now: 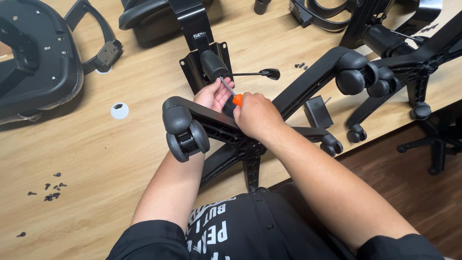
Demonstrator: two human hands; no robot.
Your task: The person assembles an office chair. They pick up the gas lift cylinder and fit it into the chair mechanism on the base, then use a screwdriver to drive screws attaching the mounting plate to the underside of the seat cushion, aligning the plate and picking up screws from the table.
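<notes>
— Orange was what stood out: the handle of a screwdriver (237,99) poked out of the right hand (255,115), whose fingers were closed around it.

— Which way did the tool point?

— Its thin metal shaft ran up and to the left from that fist, toward the left hand (213,94). The left fingers were pinched together at the shaft near its tip, just below the black tilt mechanism (208,67) with its side lever (255,73).

— So which hand sat nearer the working end?

— The left one. The right was at the handle end, closer to the body.

— And where was all this?

— Over the hub of a black five-armed chair base (226,132) lying on the pale wooden table (120,149), one double wheel (185,132) sticking out toward the left forearm. Whether the tip touched a screw, I couldn't tell; the fingers hid it.

— Anything else around?

— A second chair base (385,72) lay to the right, a seat pan (33,58) at far left, a white plastic cap (119,110) beside it, and loose black screws (50,190) well apart at the lower left.
</notes>
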